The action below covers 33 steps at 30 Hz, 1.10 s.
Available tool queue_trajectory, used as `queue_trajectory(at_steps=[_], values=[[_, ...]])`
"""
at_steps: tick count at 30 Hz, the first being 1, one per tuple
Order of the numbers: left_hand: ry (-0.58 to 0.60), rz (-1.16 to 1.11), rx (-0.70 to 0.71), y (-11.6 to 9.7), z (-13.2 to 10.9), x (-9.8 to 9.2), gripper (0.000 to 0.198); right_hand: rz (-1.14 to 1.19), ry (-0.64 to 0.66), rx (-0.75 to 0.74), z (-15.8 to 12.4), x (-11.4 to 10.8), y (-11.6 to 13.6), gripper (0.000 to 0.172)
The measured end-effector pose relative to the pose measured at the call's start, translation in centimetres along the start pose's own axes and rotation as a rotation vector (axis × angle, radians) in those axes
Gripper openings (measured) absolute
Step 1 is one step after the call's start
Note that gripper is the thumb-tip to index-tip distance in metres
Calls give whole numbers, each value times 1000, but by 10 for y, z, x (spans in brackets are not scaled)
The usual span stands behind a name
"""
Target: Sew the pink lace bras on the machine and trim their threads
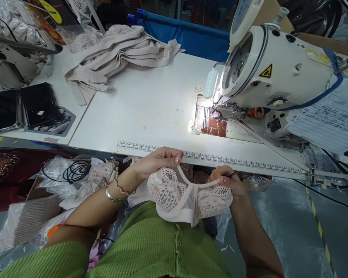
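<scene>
A pale pink lace bra (169,195) is stretched between my two hands, in front of the table edge and over my lap. My left hand (162,160) pinches the upper edge of one cup between thumb and fingers. At the other cup's upper corner, my right hand (227,180) is closed on the fabric. A thin dark tip sticks out from the right fingers; I cannot make out what it belongs to. Both cups hang with their lace side facing up toward me.
The sewing machine (278,69) stands at the right with its lamp lit. A printed ruler (214,157) runs along the table's front edge. Beige fabric pieces (118,58) lie piled at the back left. Lace pieces (98,179) and plastic bags are below, at my left.
</scene>
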<state>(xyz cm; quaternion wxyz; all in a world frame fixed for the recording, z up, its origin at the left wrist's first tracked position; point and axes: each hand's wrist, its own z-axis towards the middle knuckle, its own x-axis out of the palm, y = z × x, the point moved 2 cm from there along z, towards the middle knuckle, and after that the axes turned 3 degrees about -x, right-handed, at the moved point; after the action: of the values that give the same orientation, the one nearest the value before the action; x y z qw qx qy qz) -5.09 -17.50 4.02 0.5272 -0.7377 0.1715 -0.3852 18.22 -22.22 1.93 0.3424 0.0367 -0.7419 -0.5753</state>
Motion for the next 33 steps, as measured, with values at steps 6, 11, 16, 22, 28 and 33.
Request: queue_trajectory(at_steps=[6, 11, 16, 22, 28, 33], values=[[3, 2, 16, 1, 1, -1, 55, 26, 5, -16, 0, -2, -1, 58], [-12, 18, -2, 2, 1, -1, 57, 23, 27, -1, 0, -4, -1, 58], [-6, 7, 8, 2, 1, -1, 55, 20, 23, -12, 0, -5, -1, 57], [-1, -19, 20, 2, 0, -2, 55, 20, 51, -31, 2, -4, 1, 59], [-4, -18, 9, 2, 1, -2, 55, 35, 74, -69, 3, -2, 2, 56], [0, -20, 20, 2, 1, -2, 54, 23, 48, -48, 1, -4, -1, 57]])
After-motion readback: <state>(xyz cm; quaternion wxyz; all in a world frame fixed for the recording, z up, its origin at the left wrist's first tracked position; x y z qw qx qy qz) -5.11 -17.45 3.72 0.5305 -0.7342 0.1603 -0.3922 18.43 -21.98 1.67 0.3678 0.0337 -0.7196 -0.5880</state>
